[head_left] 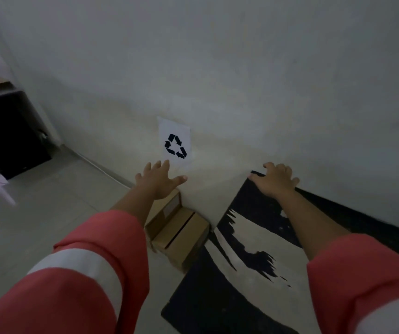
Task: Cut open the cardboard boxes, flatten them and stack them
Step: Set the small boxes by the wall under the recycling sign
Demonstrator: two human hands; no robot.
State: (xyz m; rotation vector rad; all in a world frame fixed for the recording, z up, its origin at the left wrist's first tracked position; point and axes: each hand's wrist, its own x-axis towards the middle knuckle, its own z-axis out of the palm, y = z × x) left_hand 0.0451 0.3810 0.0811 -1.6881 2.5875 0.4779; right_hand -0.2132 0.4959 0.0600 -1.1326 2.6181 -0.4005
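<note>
From my remote seat, I see both arms reaching forward toward the wall (241, 80). The left hand (158, 180) is released, fingers straight and spread wide, thumb pointing to the right, holding nothing. I cannot tell whether its fingertips touch the wall or hover just off it. Directly below that hand and partly hidden by the wrist sit the brown boxes (181, 235), pushed against the foot of the wall; one stands taller at the back, and a lower one in front shows a dark slit along its top.

The right hand (274, 180) is grasping the flattened cardboard (253, 227), a large sheet printed in black and cream. The fingers curl over its top edge, close to the upper left corner, and the thumb lies along that edge to the left. The sheet slopes down from this grip toward me, its top leaning on the wall and its lower end on the floor (49, 201). Its left edge runs just beside the brown boxes.

Just above the left hand's fingertips a white sheet with a black recycling sign (175, 143) hangs on the wall. Far to the left of that hand stands a black cabinet (8, 131). Both forearms come out of pink sleeves (85, 273) with a white band.
</note>
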